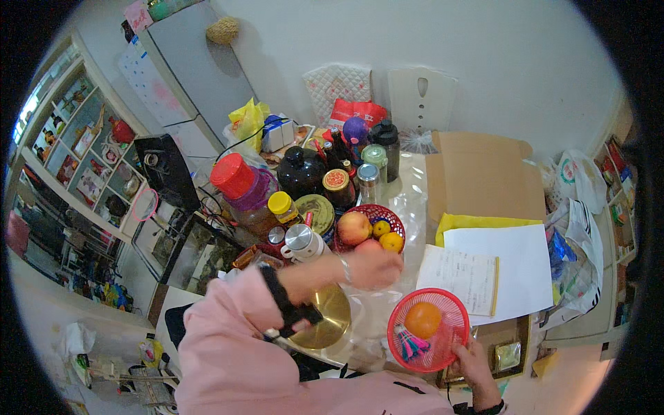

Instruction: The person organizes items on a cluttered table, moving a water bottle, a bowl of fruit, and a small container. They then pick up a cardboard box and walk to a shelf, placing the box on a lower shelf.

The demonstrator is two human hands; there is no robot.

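Observation:
My right hand point(474, 360) grips the rim of a red plastic mesh basket point(445, 358) at the table's front edge. Inside it lie an orange point(423, 320) and a shuttlecock point(412, 343) with pink and teal feathers. Blurred and with curled fingers, my left hand point(374, 268) is above the table, beside a second red mesh basket point(381, 213). Whether it holds anything is hidden. That basket contains a large peach-coloured fruit point(355, 228), two small yellow-orange fruits point(390, 241) and another reddish fruit partly covered by my hand. A round gold-coloured metal disc point(327, 319) shows beneath my left forearm.
A white lidded mug point(303, 244), a dark jar point(338, 187), a clear silver-lidded jar point(369, 182) and several bottles crowd the left and back. On the right are white paper point(521, 270), a notepad point(459, 275) and a cardboard box point(485, 176). A drawer point(521, 337) stands open below.

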